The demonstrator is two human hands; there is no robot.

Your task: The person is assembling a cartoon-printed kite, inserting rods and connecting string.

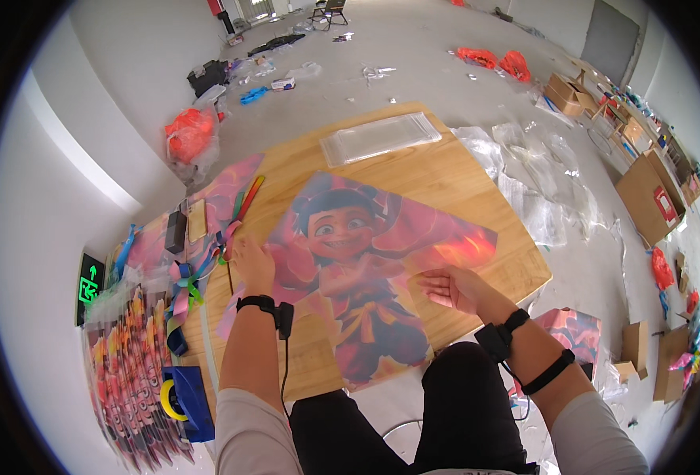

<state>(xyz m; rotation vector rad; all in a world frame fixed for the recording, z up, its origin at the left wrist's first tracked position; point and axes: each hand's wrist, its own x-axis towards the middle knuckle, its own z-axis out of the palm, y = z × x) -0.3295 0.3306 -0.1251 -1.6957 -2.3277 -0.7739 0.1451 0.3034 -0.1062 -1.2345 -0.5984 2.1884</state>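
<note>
A kite-shaped printed sheet [366,269] with a cartoon child figure lies flat on the wooden table [477,186]. At the sheet's left side is my left hand [252,265], close to a bunch of coloured ribbons [225,244]; its fingers look loosely apart, partly hidden behind the hand. My right hand [454,288] hovers at or touches the sheet's lower right edge, fingers stretched toward the figure, with nothing in them. Red-yellow and green rolled strips [251,198] lie above my left hand. Black bands with small boxes circle both my wrists.
A clear plastic tray [382,138] sits at the table's far edge. On the left are a phone [197,220], a black box [176,231], a blue tape dispenser [192,404] and a stack of printed sheets [132,372]. Plastic wrap [532,174] and cardboard boxes [651,194] lie rightward.
</note>
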